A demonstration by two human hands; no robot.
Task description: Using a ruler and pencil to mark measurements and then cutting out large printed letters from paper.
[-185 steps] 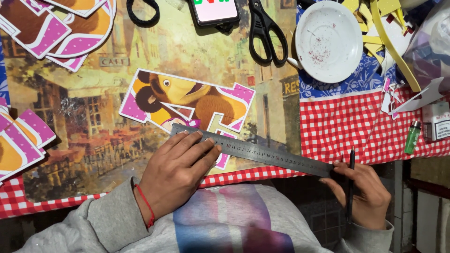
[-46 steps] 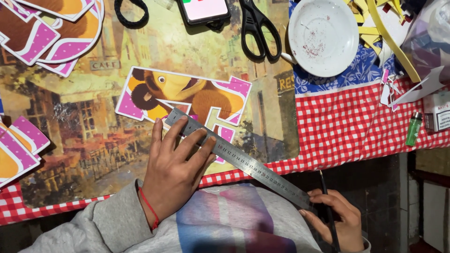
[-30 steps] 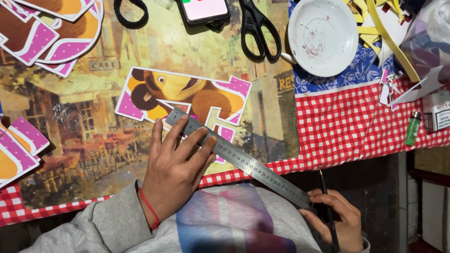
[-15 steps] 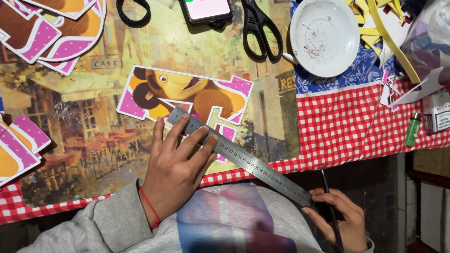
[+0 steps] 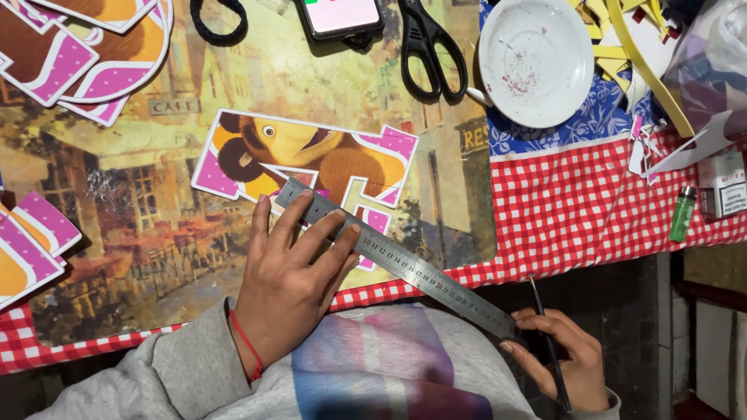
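The fingers (image 5: 311, 233) of the left hand (image 5: 292, 292) lie spread flat and wide on the upper end of a steel ruler (image 5: 397, 260), pinning it slantwise across the lower edge of a pink-and-brown cartoon cutout (image 5: 307, 155). The ruler's far end juts past the table edge, where the right hand (image 5: 564, 358) touches it with its fingertips (image 5: 517, 346) while curled around a thin dark tool (image 5: 548, 342), perhaps a knife or pen; I cannot tell which. With only one end pressed down, the ruler could pivot under a stroke, sending the line crooked across the cutout. The fingertips also sit close to the ruler's edge, so a slipping blade might nick them.
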